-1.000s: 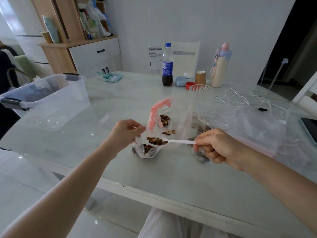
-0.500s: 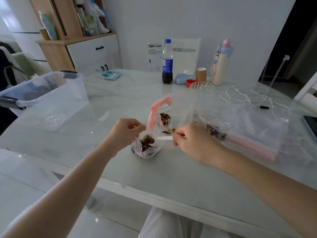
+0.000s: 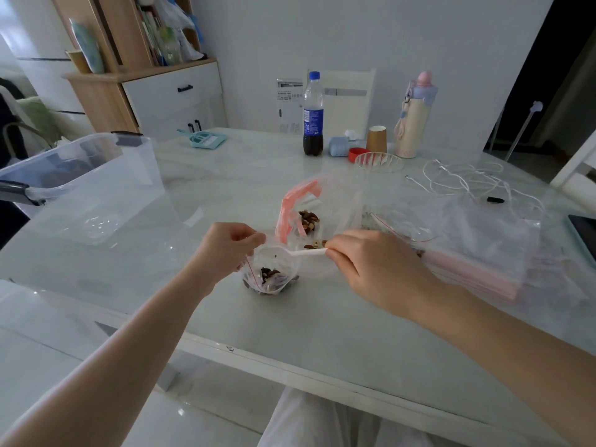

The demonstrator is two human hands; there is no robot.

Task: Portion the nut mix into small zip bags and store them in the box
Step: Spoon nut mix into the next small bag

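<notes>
A small clear zip bag [image 3: 269, 279] with a red seal line stands on the table, nuts lying in its bottom. My left hand [image 3: 225, 250] pinches its rim and holds the mouth wide. My right hand [image 3: 371, 266] grips the handle of a white plastic spoon [image 3: 301, 252], whose bowl sits empty over the bag's mouth. Just behind stands the large nut-mix bag [image 3: 317, 206] with a pink zip strip, nuts showing inside. The clear plastic storage box [image 3: 87, 185] sits at the table's left.
A pile of unused zip bags [image 3: 483, 250] lies to the right, with white cables [image 3: 464, 180] behind it. A cola bottle [image 3: 312, 114], paper cup [image 3: 376, 139], glass bowl [image 3: 379, 161] and pastel flask [image 3: 414, 116] stand at the back. The table's front edge [image 3: 290, 362] runs near my lap.
A second ago the spoon carried nuts toward the small bag. The nuts have dropped into the bag, and the spoon's bowl is empty now. My left hand kept its hold on the rim.
</notes>
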